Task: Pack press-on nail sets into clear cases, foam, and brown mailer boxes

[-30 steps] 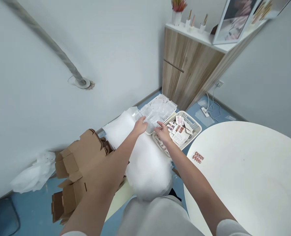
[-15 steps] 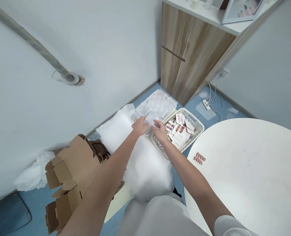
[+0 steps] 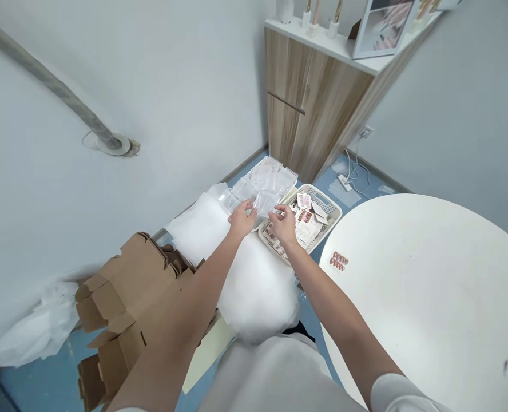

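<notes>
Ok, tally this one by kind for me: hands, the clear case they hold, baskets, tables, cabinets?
hands: 2, left hand and right hand
clear plastic case: 1
white basket: 1
round white table: 1
wooden cabinet: 1
Total: 6

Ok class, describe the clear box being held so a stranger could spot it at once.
By the wooden cabinet lies a heap of clear boxes, beside a white basket. The clear box meant is the one pinched between left hand and right hand; the rest lie loose.
</notes>
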`<state>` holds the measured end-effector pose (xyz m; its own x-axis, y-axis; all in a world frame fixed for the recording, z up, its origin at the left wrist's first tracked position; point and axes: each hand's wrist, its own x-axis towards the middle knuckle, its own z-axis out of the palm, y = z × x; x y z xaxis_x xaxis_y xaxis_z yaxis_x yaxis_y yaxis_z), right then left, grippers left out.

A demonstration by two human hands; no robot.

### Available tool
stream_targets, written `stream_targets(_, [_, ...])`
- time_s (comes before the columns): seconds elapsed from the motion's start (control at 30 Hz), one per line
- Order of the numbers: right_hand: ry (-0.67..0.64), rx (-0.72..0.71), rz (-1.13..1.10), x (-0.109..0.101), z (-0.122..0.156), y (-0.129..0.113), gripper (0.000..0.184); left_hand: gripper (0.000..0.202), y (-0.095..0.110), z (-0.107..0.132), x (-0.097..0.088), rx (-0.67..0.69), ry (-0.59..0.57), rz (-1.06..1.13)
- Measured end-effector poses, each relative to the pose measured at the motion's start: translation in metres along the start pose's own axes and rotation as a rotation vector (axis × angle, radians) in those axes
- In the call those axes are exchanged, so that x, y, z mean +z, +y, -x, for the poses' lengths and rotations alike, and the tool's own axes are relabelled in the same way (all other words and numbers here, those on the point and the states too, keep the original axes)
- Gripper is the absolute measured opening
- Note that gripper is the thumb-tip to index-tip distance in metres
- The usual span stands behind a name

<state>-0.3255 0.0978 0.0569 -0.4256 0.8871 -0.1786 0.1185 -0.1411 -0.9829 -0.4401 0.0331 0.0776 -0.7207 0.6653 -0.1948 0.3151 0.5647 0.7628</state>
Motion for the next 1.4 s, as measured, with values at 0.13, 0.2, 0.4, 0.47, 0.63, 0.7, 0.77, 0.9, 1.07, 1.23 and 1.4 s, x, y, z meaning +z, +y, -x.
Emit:
stream_targets(0.13, [0.004,-0.002,-0.13,-0.025,0.038,-0.013,0.039,0.037,0.011,0.031,-0.001,0.055,-0.091,0.37])
stream_targets(0.2, [0.024,-0.026,-0.16,-0.042,0.061,-0.016,0.045,0.038,0.016,0.053,-0.002,0.088,-0.151,0.488])
stream_targets(0.4, [0.067,-0.146,-0.122,-0.109,0.138,-0.02,0.047,0.034,0.028,0.124,0.006,0.262,-0.476,0.564])
stream_targets(0.47, [0.065,-0.136,-0.089,-0.132,0.165,-0.022,0.043,0.04,0.033,0.145,0.015,0.298,-0.574,0.561])
stream_targets(0.63, [0.029,-0.024,-0.042,-0.185,0.232,-0.025,0.044,0.056,0.048,0.199,0.045,0.238,-0.781,0.644])
stream_targets(0.7, [0.048,0.014,-0.041,-0.204,0.257,-0.023,0.047,0.056,0.053,0.218,0.059,0.218,-0.813,0.658])
stream_targets(0.77, [0.098,0.037,-0.052,-0.223,0.28,-0.02,0.047,0.052,0.058,0.236,0.074,0.225,-0.856,0.661])
stream_targets(0.9, [0.225,0.067,-0.121,-0.261,0.319,-0.011,0.044,0.067,0.068,0.274,0.1,0.386,-1.028,0.555])
stream_targets(1.07, [0.306,0.124,-0.188,-0.312,0.36,0.002,0.043,0.102,0.082,0.323,0.132,0.695,-1.137,0.255])
stream_targets(1.23, [0.328,0.145,-0.216,-0.352,0.382,0.02,0.043,0.084,0.095,0.355,0.171,0.793,-1.115,0.136])
stream_targets(1.4, [0.261,0.138,-0.084,-0.384,0.395,0.029,0.052,0.076,0.106,0.376,0.195,0.801,-1.08,0.119])
